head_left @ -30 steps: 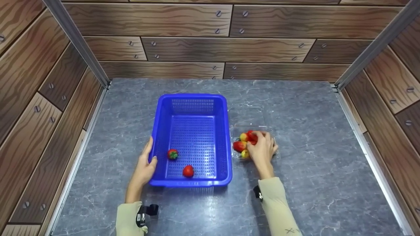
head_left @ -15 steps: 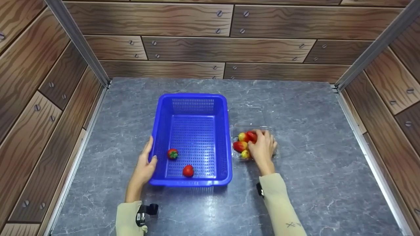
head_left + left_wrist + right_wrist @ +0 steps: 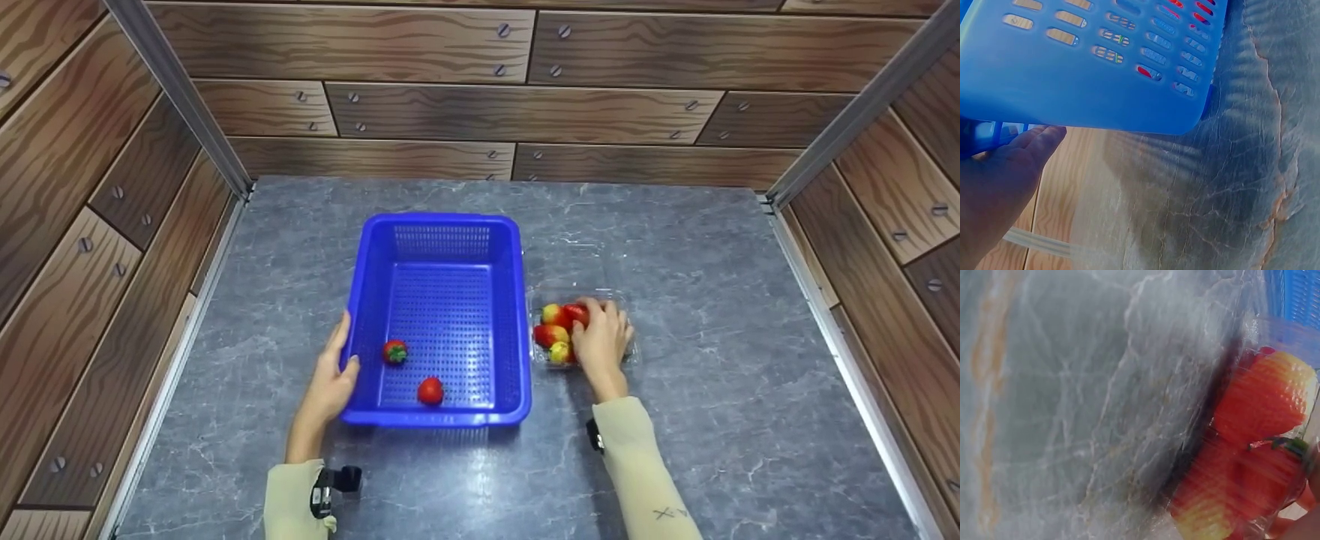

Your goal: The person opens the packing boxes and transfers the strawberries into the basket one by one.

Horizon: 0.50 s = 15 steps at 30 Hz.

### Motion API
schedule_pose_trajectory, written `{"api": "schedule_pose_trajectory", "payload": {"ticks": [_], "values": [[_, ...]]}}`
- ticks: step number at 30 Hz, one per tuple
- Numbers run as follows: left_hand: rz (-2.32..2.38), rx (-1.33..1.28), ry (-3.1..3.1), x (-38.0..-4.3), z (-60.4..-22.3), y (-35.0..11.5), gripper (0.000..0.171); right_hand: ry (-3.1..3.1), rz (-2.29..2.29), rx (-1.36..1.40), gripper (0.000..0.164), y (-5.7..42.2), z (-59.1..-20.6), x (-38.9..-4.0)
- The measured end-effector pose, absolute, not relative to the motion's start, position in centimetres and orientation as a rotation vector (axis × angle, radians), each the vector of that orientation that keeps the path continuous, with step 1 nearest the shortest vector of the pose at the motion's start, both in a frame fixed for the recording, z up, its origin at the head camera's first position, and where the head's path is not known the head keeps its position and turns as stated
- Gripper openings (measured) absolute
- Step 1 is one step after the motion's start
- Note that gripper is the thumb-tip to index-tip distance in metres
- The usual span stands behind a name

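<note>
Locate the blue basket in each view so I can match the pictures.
Head: the blue basket sits slightly left of centre.
Left wrist: the blue basket fills much of the upper left.
Right wrist: only part of the blue basket shows, at top right.
Shared landmark: the grey marbled tabletop, also right in the left wrist view and left in the right wrist view.

Woodgrain panels point(image 3: 450, 112) border a grey veined tabletop point(image 3: 720, 337); metal posts point(image 3: 178, 97) stand at corners
</note>
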<state>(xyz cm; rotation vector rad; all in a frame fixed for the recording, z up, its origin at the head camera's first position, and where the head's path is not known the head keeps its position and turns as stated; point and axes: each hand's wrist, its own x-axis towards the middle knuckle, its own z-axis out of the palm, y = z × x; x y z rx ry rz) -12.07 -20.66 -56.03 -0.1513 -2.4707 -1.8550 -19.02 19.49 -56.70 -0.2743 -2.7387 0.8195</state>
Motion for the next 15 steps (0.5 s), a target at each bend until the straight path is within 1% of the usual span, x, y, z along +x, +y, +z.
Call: {"api": "schedule_pose_trajectory", "payload": {"ticks": [15], "values": [[-1.867,-0.185,-2.462,-12.1,-55.9,-20.7,0.072,-2.698,0.868,-0.285,0.03,19.4,-54.6,-18.8]]}}
